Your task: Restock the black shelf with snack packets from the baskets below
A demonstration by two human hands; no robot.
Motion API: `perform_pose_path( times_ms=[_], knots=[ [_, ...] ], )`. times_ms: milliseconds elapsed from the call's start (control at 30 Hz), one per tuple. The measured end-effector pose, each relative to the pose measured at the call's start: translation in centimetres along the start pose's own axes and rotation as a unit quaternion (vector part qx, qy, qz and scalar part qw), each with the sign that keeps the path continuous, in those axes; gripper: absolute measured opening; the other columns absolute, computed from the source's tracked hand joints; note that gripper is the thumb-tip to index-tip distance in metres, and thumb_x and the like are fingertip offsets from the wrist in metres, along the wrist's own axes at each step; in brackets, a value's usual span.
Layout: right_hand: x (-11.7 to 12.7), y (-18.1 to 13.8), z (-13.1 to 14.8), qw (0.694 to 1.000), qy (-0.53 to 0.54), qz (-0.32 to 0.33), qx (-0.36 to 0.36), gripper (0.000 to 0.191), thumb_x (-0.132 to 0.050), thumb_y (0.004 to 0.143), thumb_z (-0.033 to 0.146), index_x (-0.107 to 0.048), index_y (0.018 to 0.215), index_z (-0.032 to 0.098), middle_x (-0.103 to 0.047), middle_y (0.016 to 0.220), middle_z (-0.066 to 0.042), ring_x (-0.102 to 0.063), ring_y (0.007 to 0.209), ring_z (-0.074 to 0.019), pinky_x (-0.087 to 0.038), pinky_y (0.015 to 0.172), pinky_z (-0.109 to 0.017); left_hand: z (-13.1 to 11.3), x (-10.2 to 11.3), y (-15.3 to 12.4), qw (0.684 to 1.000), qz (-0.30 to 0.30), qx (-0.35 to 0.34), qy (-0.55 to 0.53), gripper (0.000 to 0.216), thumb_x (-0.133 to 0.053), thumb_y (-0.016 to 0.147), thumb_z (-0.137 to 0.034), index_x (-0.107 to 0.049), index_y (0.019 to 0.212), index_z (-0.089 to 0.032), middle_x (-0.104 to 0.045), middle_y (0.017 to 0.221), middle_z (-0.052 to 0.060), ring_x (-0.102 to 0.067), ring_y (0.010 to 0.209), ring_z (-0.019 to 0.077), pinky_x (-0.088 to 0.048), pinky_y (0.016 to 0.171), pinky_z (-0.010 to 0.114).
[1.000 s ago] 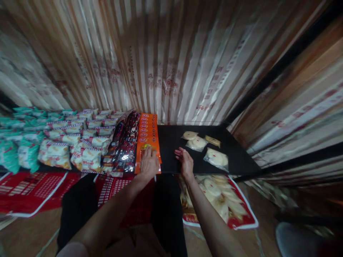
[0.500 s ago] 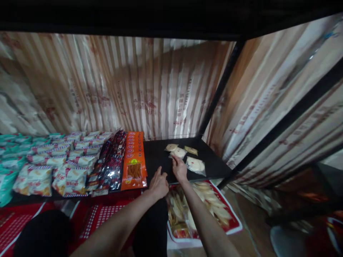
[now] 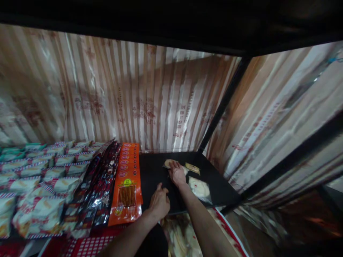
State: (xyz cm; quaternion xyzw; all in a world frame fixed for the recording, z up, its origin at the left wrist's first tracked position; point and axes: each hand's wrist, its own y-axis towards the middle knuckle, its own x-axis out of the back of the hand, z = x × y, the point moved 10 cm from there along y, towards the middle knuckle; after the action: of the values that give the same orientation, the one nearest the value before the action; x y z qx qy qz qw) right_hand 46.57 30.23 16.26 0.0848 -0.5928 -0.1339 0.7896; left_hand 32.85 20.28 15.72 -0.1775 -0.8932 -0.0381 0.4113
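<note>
My right hand (image 3: 177, 173) lies palm down on a clear packet of round pale cakes (image 3: 168, 163) toward the back of a black shelf (image 3: 152, 171), fingers closed over it. A second such packet (image 3: 199, 188) sits to the right, and a small yellow packet (image 3: 192, 168) lies behind. My left hand (image 3: 159, 203) rests near the shelf's front edge, fingers loosely curled, one pointing forward, holding nothing. An orange snack pack (image 3: 127, 185) lies just left of it.
Left of the orange pack lie dark shiny packs (image 3: 100, 189), then rows of white striped snack bags (image 3: 40, 178). A striped plastic sheet (image 3: 134, 96) backs the shelf, with a black post (image 3: 222, 107) at its right corner. Below sits a red-rimmed bag of pale cakes (image 3: 182, 235).
My left hand left the orange pack and moved right to the shelf's front edge. My right hand reached back onto the far cake packet. The view tilted up and closer.
</note>
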Motion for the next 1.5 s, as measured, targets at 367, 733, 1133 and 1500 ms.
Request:
perform_pose_path(
  times_ms=[367, 733, 1133, 1500],
  knots=[
    [3.3, -1.2, 3.0, 0.99, 0.121, 0.005, 0.066, 0.035, -0.037, 0.089, 0.031, -0.065, 0.108, 0.02, -0.068, 0.108, -0.007, -0.061, 0.099, -0.0198, -0.046, 0.089, -0.033, 1.9, 2.2, 2.7, 0.992, -0.073, 0.068, -0.081, 0.057, -0.039, 0.079, -0.005, -0.032, 0.136, -0.001, -0.041, 0.138, 0.017, -0.039, 0.128, 0.0175, -0.031, 0.105, 0.022],
    [4.2, -2.7, 6.3, 0.86, 0.475, 0.187, -0.002, 0.036, -0.059, 0.073, 0.051, -0.065, 0.079, 0.016, -0.061, 0.062, 0.002, -0.052, 0.057, -0.0105, -0.043, 0.058, -0.023, 4.8, 5.0, 3.9, 0.94, -0.129, 0.103, -0.299, 0.037, -0.053, 0.078, -0.01, -0.057, 0.113, -0.019, -0.062, 0.115, 0.007, -0.054, 0.111, 0.0183, -0.039, 0.098, 0.03],
    [-1.0, -1.4, 4.4, 0.82, 0.541, 0.085, -0.164, 0.041, -0.073, 0.057, 0.045, -0.064, 0.084, 0.016, -0.067, 0.069, -0.002, -0.056, 0.059, -0.0128, -0.039, 0.053, -0.022, 7.8, 4.5, 7.2, 0.881, -0.184, 0.19, -0.392, 0.018, -0.052, 0.082, -0.012, -0.057, 0.098, -0.014, -0.067, 0.089, 0.006, -0.066, 0.076, 0.0123, -0.053, 0.064, 0.021],
    [-6.8, 6.5, 4.1, 0.874, 0.455, 0.034, -0.167, 0.029, -0.062, 0.066, 0.042, -0.065, 0.081, 0.018, -0.07, 0.074, -0.003, -0.063, 0.069, -0.0184, -0.048, 0.063, -0.028, 4.9, 8.0, 10.2, 0.98, -0.185, 0.071, 0.013, 0.059, -0.041, 0.076, -0.007, -0.039, 0.134, -0.009, -0.033, 0.145, 0.014, -0.017, 0.138, 0.026, -0.013, 0.114, 0.041]
  ],
)
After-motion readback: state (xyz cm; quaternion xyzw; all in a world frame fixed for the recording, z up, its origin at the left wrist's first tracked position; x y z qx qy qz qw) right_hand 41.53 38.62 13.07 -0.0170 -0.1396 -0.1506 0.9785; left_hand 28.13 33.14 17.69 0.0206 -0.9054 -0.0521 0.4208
